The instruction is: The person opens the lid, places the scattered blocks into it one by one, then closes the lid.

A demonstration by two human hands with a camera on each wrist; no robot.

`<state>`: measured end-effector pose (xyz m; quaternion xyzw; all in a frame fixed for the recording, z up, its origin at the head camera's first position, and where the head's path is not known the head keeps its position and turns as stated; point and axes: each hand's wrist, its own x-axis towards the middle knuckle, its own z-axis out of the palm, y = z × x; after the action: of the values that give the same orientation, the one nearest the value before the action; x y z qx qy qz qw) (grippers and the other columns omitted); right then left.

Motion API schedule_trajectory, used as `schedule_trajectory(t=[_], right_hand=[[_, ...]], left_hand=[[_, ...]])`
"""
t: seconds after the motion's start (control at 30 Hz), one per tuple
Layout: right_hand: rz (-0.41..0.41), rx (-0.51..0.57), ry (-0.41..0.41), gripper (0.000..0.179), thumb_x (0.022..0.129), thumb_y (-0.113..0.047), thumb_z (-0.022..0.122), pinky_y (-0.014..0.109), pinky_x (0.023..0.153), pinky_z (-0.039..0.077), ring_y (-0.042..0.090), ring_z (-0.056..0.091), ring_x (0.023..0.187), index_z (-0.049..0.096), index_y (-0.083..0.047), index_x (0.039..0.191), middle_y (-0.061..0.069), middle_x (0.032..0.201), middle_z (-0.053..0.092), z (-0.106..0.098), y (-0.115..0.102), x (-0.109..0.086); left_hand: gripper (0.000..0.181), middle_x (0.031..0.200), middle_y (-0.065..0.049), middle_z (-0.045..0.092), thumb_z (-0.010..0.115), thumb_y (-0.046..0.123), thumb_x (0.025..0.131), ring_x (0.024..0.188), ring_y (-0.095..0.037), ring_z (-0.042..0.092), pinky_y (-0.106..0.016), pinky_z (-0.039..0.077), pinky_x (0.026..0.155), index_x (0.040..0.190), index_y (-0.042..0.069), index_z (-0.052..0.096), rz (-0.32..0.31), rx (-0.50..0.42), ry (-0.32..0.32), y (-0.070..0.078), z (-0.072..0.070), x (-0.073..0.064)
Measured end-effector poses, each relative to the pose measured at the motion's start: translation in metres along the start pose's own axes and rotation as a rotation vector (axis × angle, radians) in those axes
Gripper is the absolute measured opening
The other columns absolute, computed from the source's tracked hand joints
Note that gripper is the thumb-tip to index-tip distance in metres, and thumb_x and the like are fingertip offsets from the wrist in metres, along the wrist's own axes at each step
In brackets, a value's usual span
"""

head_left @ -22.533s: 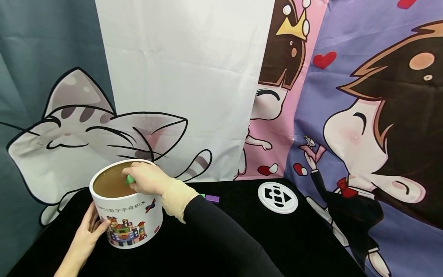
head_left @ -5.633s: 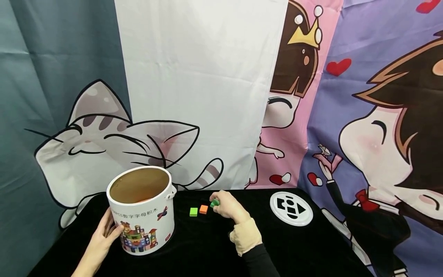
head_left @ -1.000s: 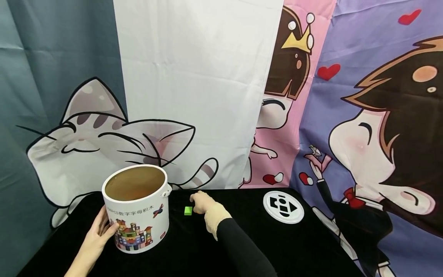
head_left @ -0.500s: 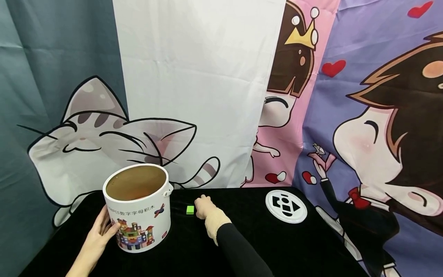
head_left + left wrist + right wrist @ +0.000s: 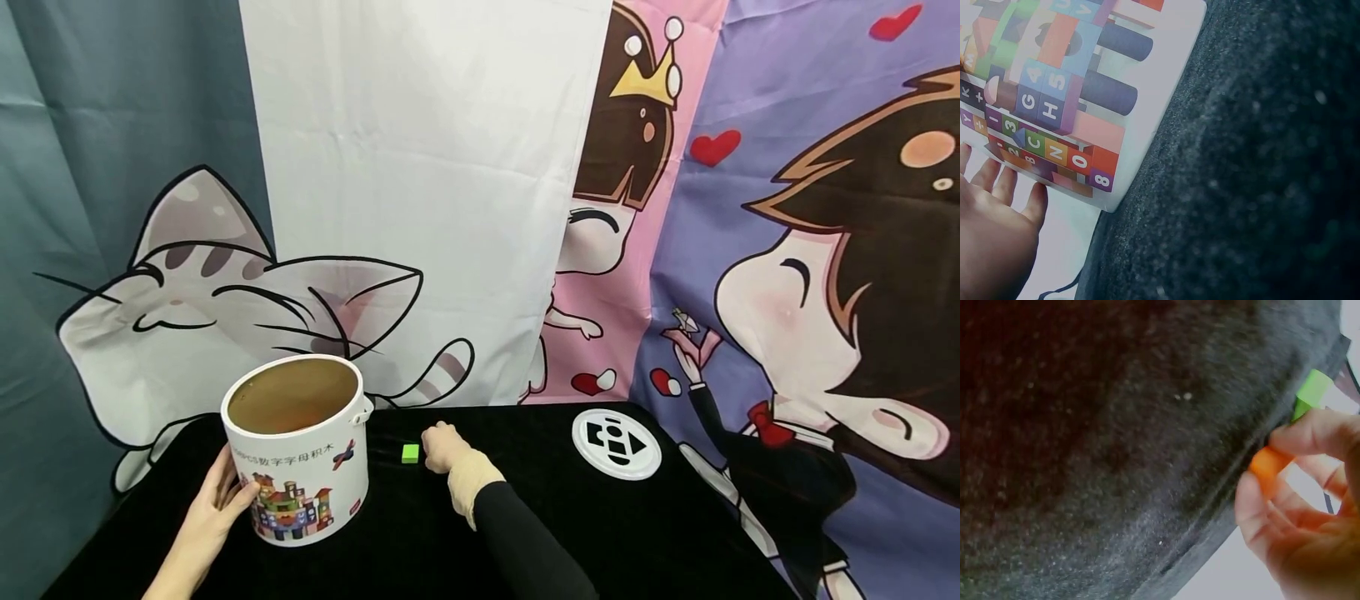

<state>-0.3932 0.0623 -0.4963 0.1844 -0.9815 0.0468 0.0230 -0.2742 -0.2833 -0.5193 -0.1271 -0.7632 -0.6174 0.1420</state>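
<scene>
A white bucket (image 5: pixel 288 442) printed with pictures of building blocks stands upright at the left. My left hand (image 5: pixel 210 508) rests against its lower left side, thumb across the front, fingers spread along the wall. In the left wrist view, the fingertips touch the printed surface (image 5: pixel 1054 106). My right hand (image 5: pixel 444 448) is low over the black cloth, right of the bucket. Its thumb and fingers pinch an orange block (image 5: pixel 1266 465), which the hand hides in the head view. A bright green block (image 5: pixel 410 453) lies just left of that hand.
A round white lid (image 5: pixel 617 444) with dark shaped cutouts lies at the right of the black cloth (image 5: pixel 420 550). Behind the table hangs a printed curtain (image 5: pixel 420 167). Something orange shows dimly inside the bucket.
Earlier the right hand was inside the bucket, then held a darker green block, now out of sight. It has since moved left to the orange block. Over the last second it barely moves.
</scene>
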Motion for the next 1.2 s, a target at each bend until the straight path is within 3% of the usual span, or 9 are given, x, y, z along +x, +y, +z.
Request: schedule_trajectory(t=[0.13,0.3,0.5,0.57,0.67,0.8,0.87,1.0,1.2], right_hand=[[-0.04,0.051,0.031,0.019,0.073,-0.014,0.078,0.023,0.072,0.045,0.014,0.052,0.08,0.06,-0.017,0.071,-0.004,0.077,0.051,-0.013,0.01,0.001],[-0.062,0.114,0.132,0.015,0.073,-0.011,0.077,0.025,0.072,0.046,0.017,0.052,0.082,0.062,-0.015,0.075,-0.003,0.078,0.052,-0.044,0.015,0.003],[-0.128,0.189,0.259,0.012,0.075,-0.008,0.072,0.022,0.068,0.043,0.014,0.05,0.08,0.062,-0.014,0.08,-0.003,0.081,0.049,-0.091,-0.003,0.007],[-0.153,0.23,0.332,0.013,0.075,-0.007,0.071,0.023,0.067,0.042,0.014,0.049,0.079,0.061,-0.014,0.081,-0.002,0.083,0.049,-0.108,-0.015,0.007],[-0.208,0.311,0.509,0.013,0.076,-0.007,0.07,0.022,0.07,0.044,0.014,0.051,0.082,0.062,-0.014,0.083,0.0,0.09,0.052,-0.128,-0.036,0.006],[-0.324,0.424,0.743,0.014,0.075,-0.003,0.07,0.016,0.078,0.045,0.013,0.056,0.088,0.066,-0.01,0.087,0.004,0.099,0.057,-0.14,-0.068,0.004],[-0.381,0.448,0.792,0.016,0.075,-0.001,0.07,0.013,0.08,0.044,0.014,0.056,0.09,0.067,-0.009,0.088,0.005,0.101,0.057,-0.144,-0.086,0.002],[-0.444,0.424,0.766,0.018,0.076,-0.002,0.07,0.008,0.079,0.04,0.009,0.053,0.09,0.066,-0.011,0.091,0.003,0.103,0.055,-0.147,-0.117,0.001],[-0.425,0.373,0.609,0.017,0.08,-0.009,0.071,0.006,0.074,0.037,0.002,0.049,0.085,0.064,-0.016,0.094,-0.003,0.105,0.053,-0.144,-0.149,0.001]], left_hand=[[0.077,0.164,-0.004,0.0,0.05,0.009,0.103,0.133,0.01,0.016,-0.003,0.02,0.101,0.159,0.024,-0.001,-0.002,-0.026,-0.002,-0.001,0.001,0.001],[0.077,0.164,-0.004,0.001,0.05,0.009,0.103,0.134,0.01,0.015,-0.003,0.019,0.102,0.158,0.024,-0.002,0.011,-0.016,-0.007,0.0,0.001,0.004],[0.078,0.163,-0.002,0.0,0.05,0.008,0.103,0.132,0.012,0.016,-0.003,0.021,0.101,0.158,0.022,-0.003,0.019,-0.004,-0.006,-0.002,-0.001,0.002],[0.078,0.163,-0.002,0.0,0.05,0.007,0.103,0.133,0.011,0.016,-0.003,0.021,0.101,0.158,0.022,-0.003,0.022,-0.008,-0.007,-0.002,-0.001,0.002],[0.078,0.163,-0.004,-0.001,0.05,0.009,0.103,0.133,0.01,0.016,-0.003,0.021,0.1,0.158,0.024,-0.003,0.009,-0.008,-0.011,-0.003,0.0,0.002],[0.078,0.163,-0.011,-0.002,0.051,0.011,0.103,0.132,0.009,0.016,-0.002,0.023,0.097,0.158,0.027,-0.003,-0.021,0.003,-0.017,-0.002,0.002,0.003],[0.078,0.163,-0.013,-0.002,0.051,0.011,0.103,0.133,0.009,0.016,-0.002,0.024,0.096,0.158,0.027,-0.003,-0.023,-0.002,-0.017,-0.002,0.002,0.004],[0.078,0.163,-0.011,-0.002,0.051,0.01,0.103,0.134,0.008,0.015,-0.002,0.024,0.098,0.158,0.025,-0.002,-0.012,-0.019,-0.011,-0.003,0.001,0.004],[0.078,0.163,-0.009,-0.002,0.05,0.011,0.103,0.133,0.01,0.014,-0.002,0.02,0.099,0.158,0.025,-0.004,-0.024,-0.01,-0.012,-0.002,0.002,0.002]])
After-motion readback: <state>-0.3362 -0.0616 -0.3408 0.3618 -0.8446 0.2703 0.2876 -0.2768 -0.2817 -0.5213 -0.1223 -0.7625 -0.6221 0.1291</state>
